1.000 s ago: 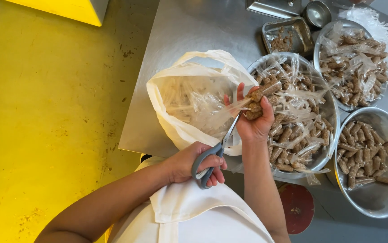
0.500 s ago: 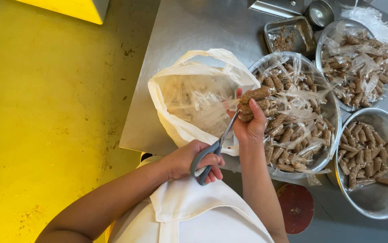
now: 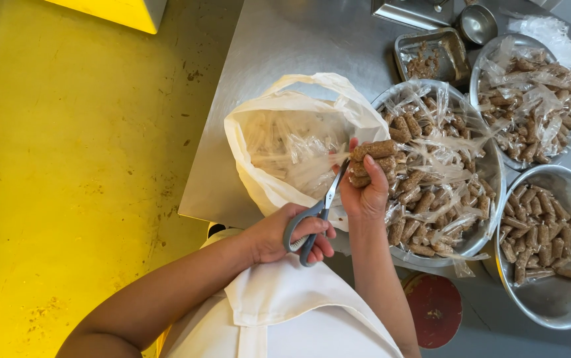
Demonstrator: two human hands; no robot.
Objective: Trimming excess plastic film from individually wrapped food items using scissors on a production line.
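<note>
My right hand (image 3: 365,193) grips a small clear-plastic packet of brown stick-shaped rolls (image 3: 375,152), held over the near edge of a big steel bowl (image 3: 492,159) full of such packets. My left hand (image 3: 275,233) has its fingers through the grey handles of a pair of scissors (image 3: 325,202). The blades point up and to the right, and their tip meets the packet's loose plastic end. Just behind the blades stands an open white plastic bag (image 3: 285,106) holding clear plastic trimmings.
All of this stands on a steel table (image 3: 265,40). A second bowl of wrapped rolls (image 3: 530,86) sits at the back right, and a bowl of unwrapped rolls (image 3: 547,232) at the near right. A small tray (image 3: 431,56) and cup (image 3: 477,23) are behind. Yellow floor (image 3: 66,166) lies left.
My right hand has shifted the packet slightly left and down and turned it level. The scissor tip has come up to the packet's plastic end.
</note>
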